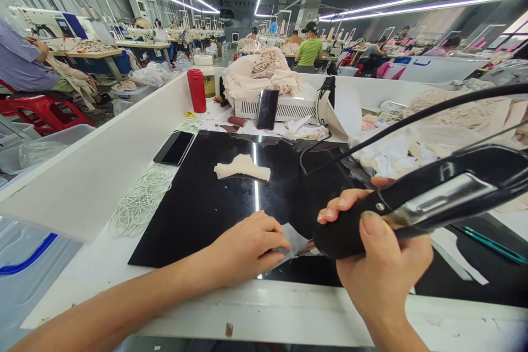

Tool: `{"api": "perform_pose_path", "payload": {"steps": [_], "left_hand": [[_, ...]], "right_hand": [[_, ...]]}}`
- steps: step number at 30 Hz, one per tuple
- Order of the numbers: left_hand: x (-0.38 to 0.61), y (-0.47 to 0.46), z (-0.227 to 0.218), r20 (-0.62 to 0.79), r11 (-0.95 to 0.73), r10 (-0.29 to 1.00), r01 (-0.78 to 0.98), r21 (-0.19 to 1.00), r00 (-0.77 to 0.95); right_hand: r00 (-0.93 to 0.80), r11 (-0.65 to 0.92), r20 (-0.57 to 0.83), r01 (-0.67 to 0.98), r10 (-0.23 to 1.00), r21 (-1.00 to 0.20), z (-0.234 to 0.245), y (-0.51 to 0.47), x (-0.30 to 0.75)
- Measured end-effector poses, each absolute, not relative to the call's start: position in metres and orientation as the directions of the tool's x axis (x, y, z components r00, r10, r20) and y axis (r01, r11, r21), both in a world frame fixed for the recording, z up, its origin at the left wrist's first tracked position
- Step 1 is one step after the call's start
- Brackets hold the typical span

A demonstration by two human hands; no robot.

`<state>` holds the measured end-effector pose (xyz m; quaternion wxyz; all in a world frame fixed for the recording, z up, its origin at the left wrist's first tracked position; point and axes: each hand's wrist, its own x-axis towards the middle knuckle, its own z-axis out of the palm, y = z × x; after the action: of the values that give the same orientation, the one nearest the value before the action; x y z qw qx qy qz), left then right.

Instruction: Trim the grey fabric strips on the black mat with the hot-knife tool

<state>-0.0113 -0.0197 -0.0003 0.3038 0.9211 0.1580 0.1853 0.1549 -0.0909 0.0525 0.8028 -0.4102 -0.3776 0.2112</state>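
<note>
My right hand (381, 261) is wrapped round a black corded hand-held power tool (445, 206) with a shiny metal panel on its side. The tool's narrow metal tip (311, 247) points left and meets a small translucent sheet (295, 239). Closed on the left part of that sheet, my left hand (256, 245) rests over the glossy black board (198, 214). Its fingertips partly cover the sheet, so its full shape is hidden. Farther back on the board lies a cream fabric piece (242, 167), apart from both hands.
Left of the board are a phone (175, 148) and tangled pale cord (142, 201). A red flask (197, 91), an upright phone (267, 109) and piled beige fabric (264, 71) stand behind. The tool's cable (412, 115) arches across the right. White pattern pieces (457, 253) lie at right.
</note>
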Motion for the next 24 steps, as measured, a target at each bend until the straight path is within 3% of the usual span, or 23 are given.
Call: {"api": "perform_pose_path", "payload": {"steps": [10,16,24], "left_hand": [[-0.012,-0.02,0.004,0.246,-0.77,0.401,0.18,0.612,0.882],[-0.015,-0.016,0.009,0.235,-0.784,0.331,0.127,0.607,0.914],[-0.018,-0.012,0.013,0.171,-0.76,0.298,0.125,0.638,0.939]], "right_hand": [[0.629,0.562,0.446,0.017,0.637,-0.827,0.049,-0.091,0.156],[0.692,0.578,0.432,0.026,0.579,-0.816,0.055,-0.087,0.162],[0.613,0.592,0.446,-0.044,0.652,-0.805,0.053,-0.095,0.147]]}}
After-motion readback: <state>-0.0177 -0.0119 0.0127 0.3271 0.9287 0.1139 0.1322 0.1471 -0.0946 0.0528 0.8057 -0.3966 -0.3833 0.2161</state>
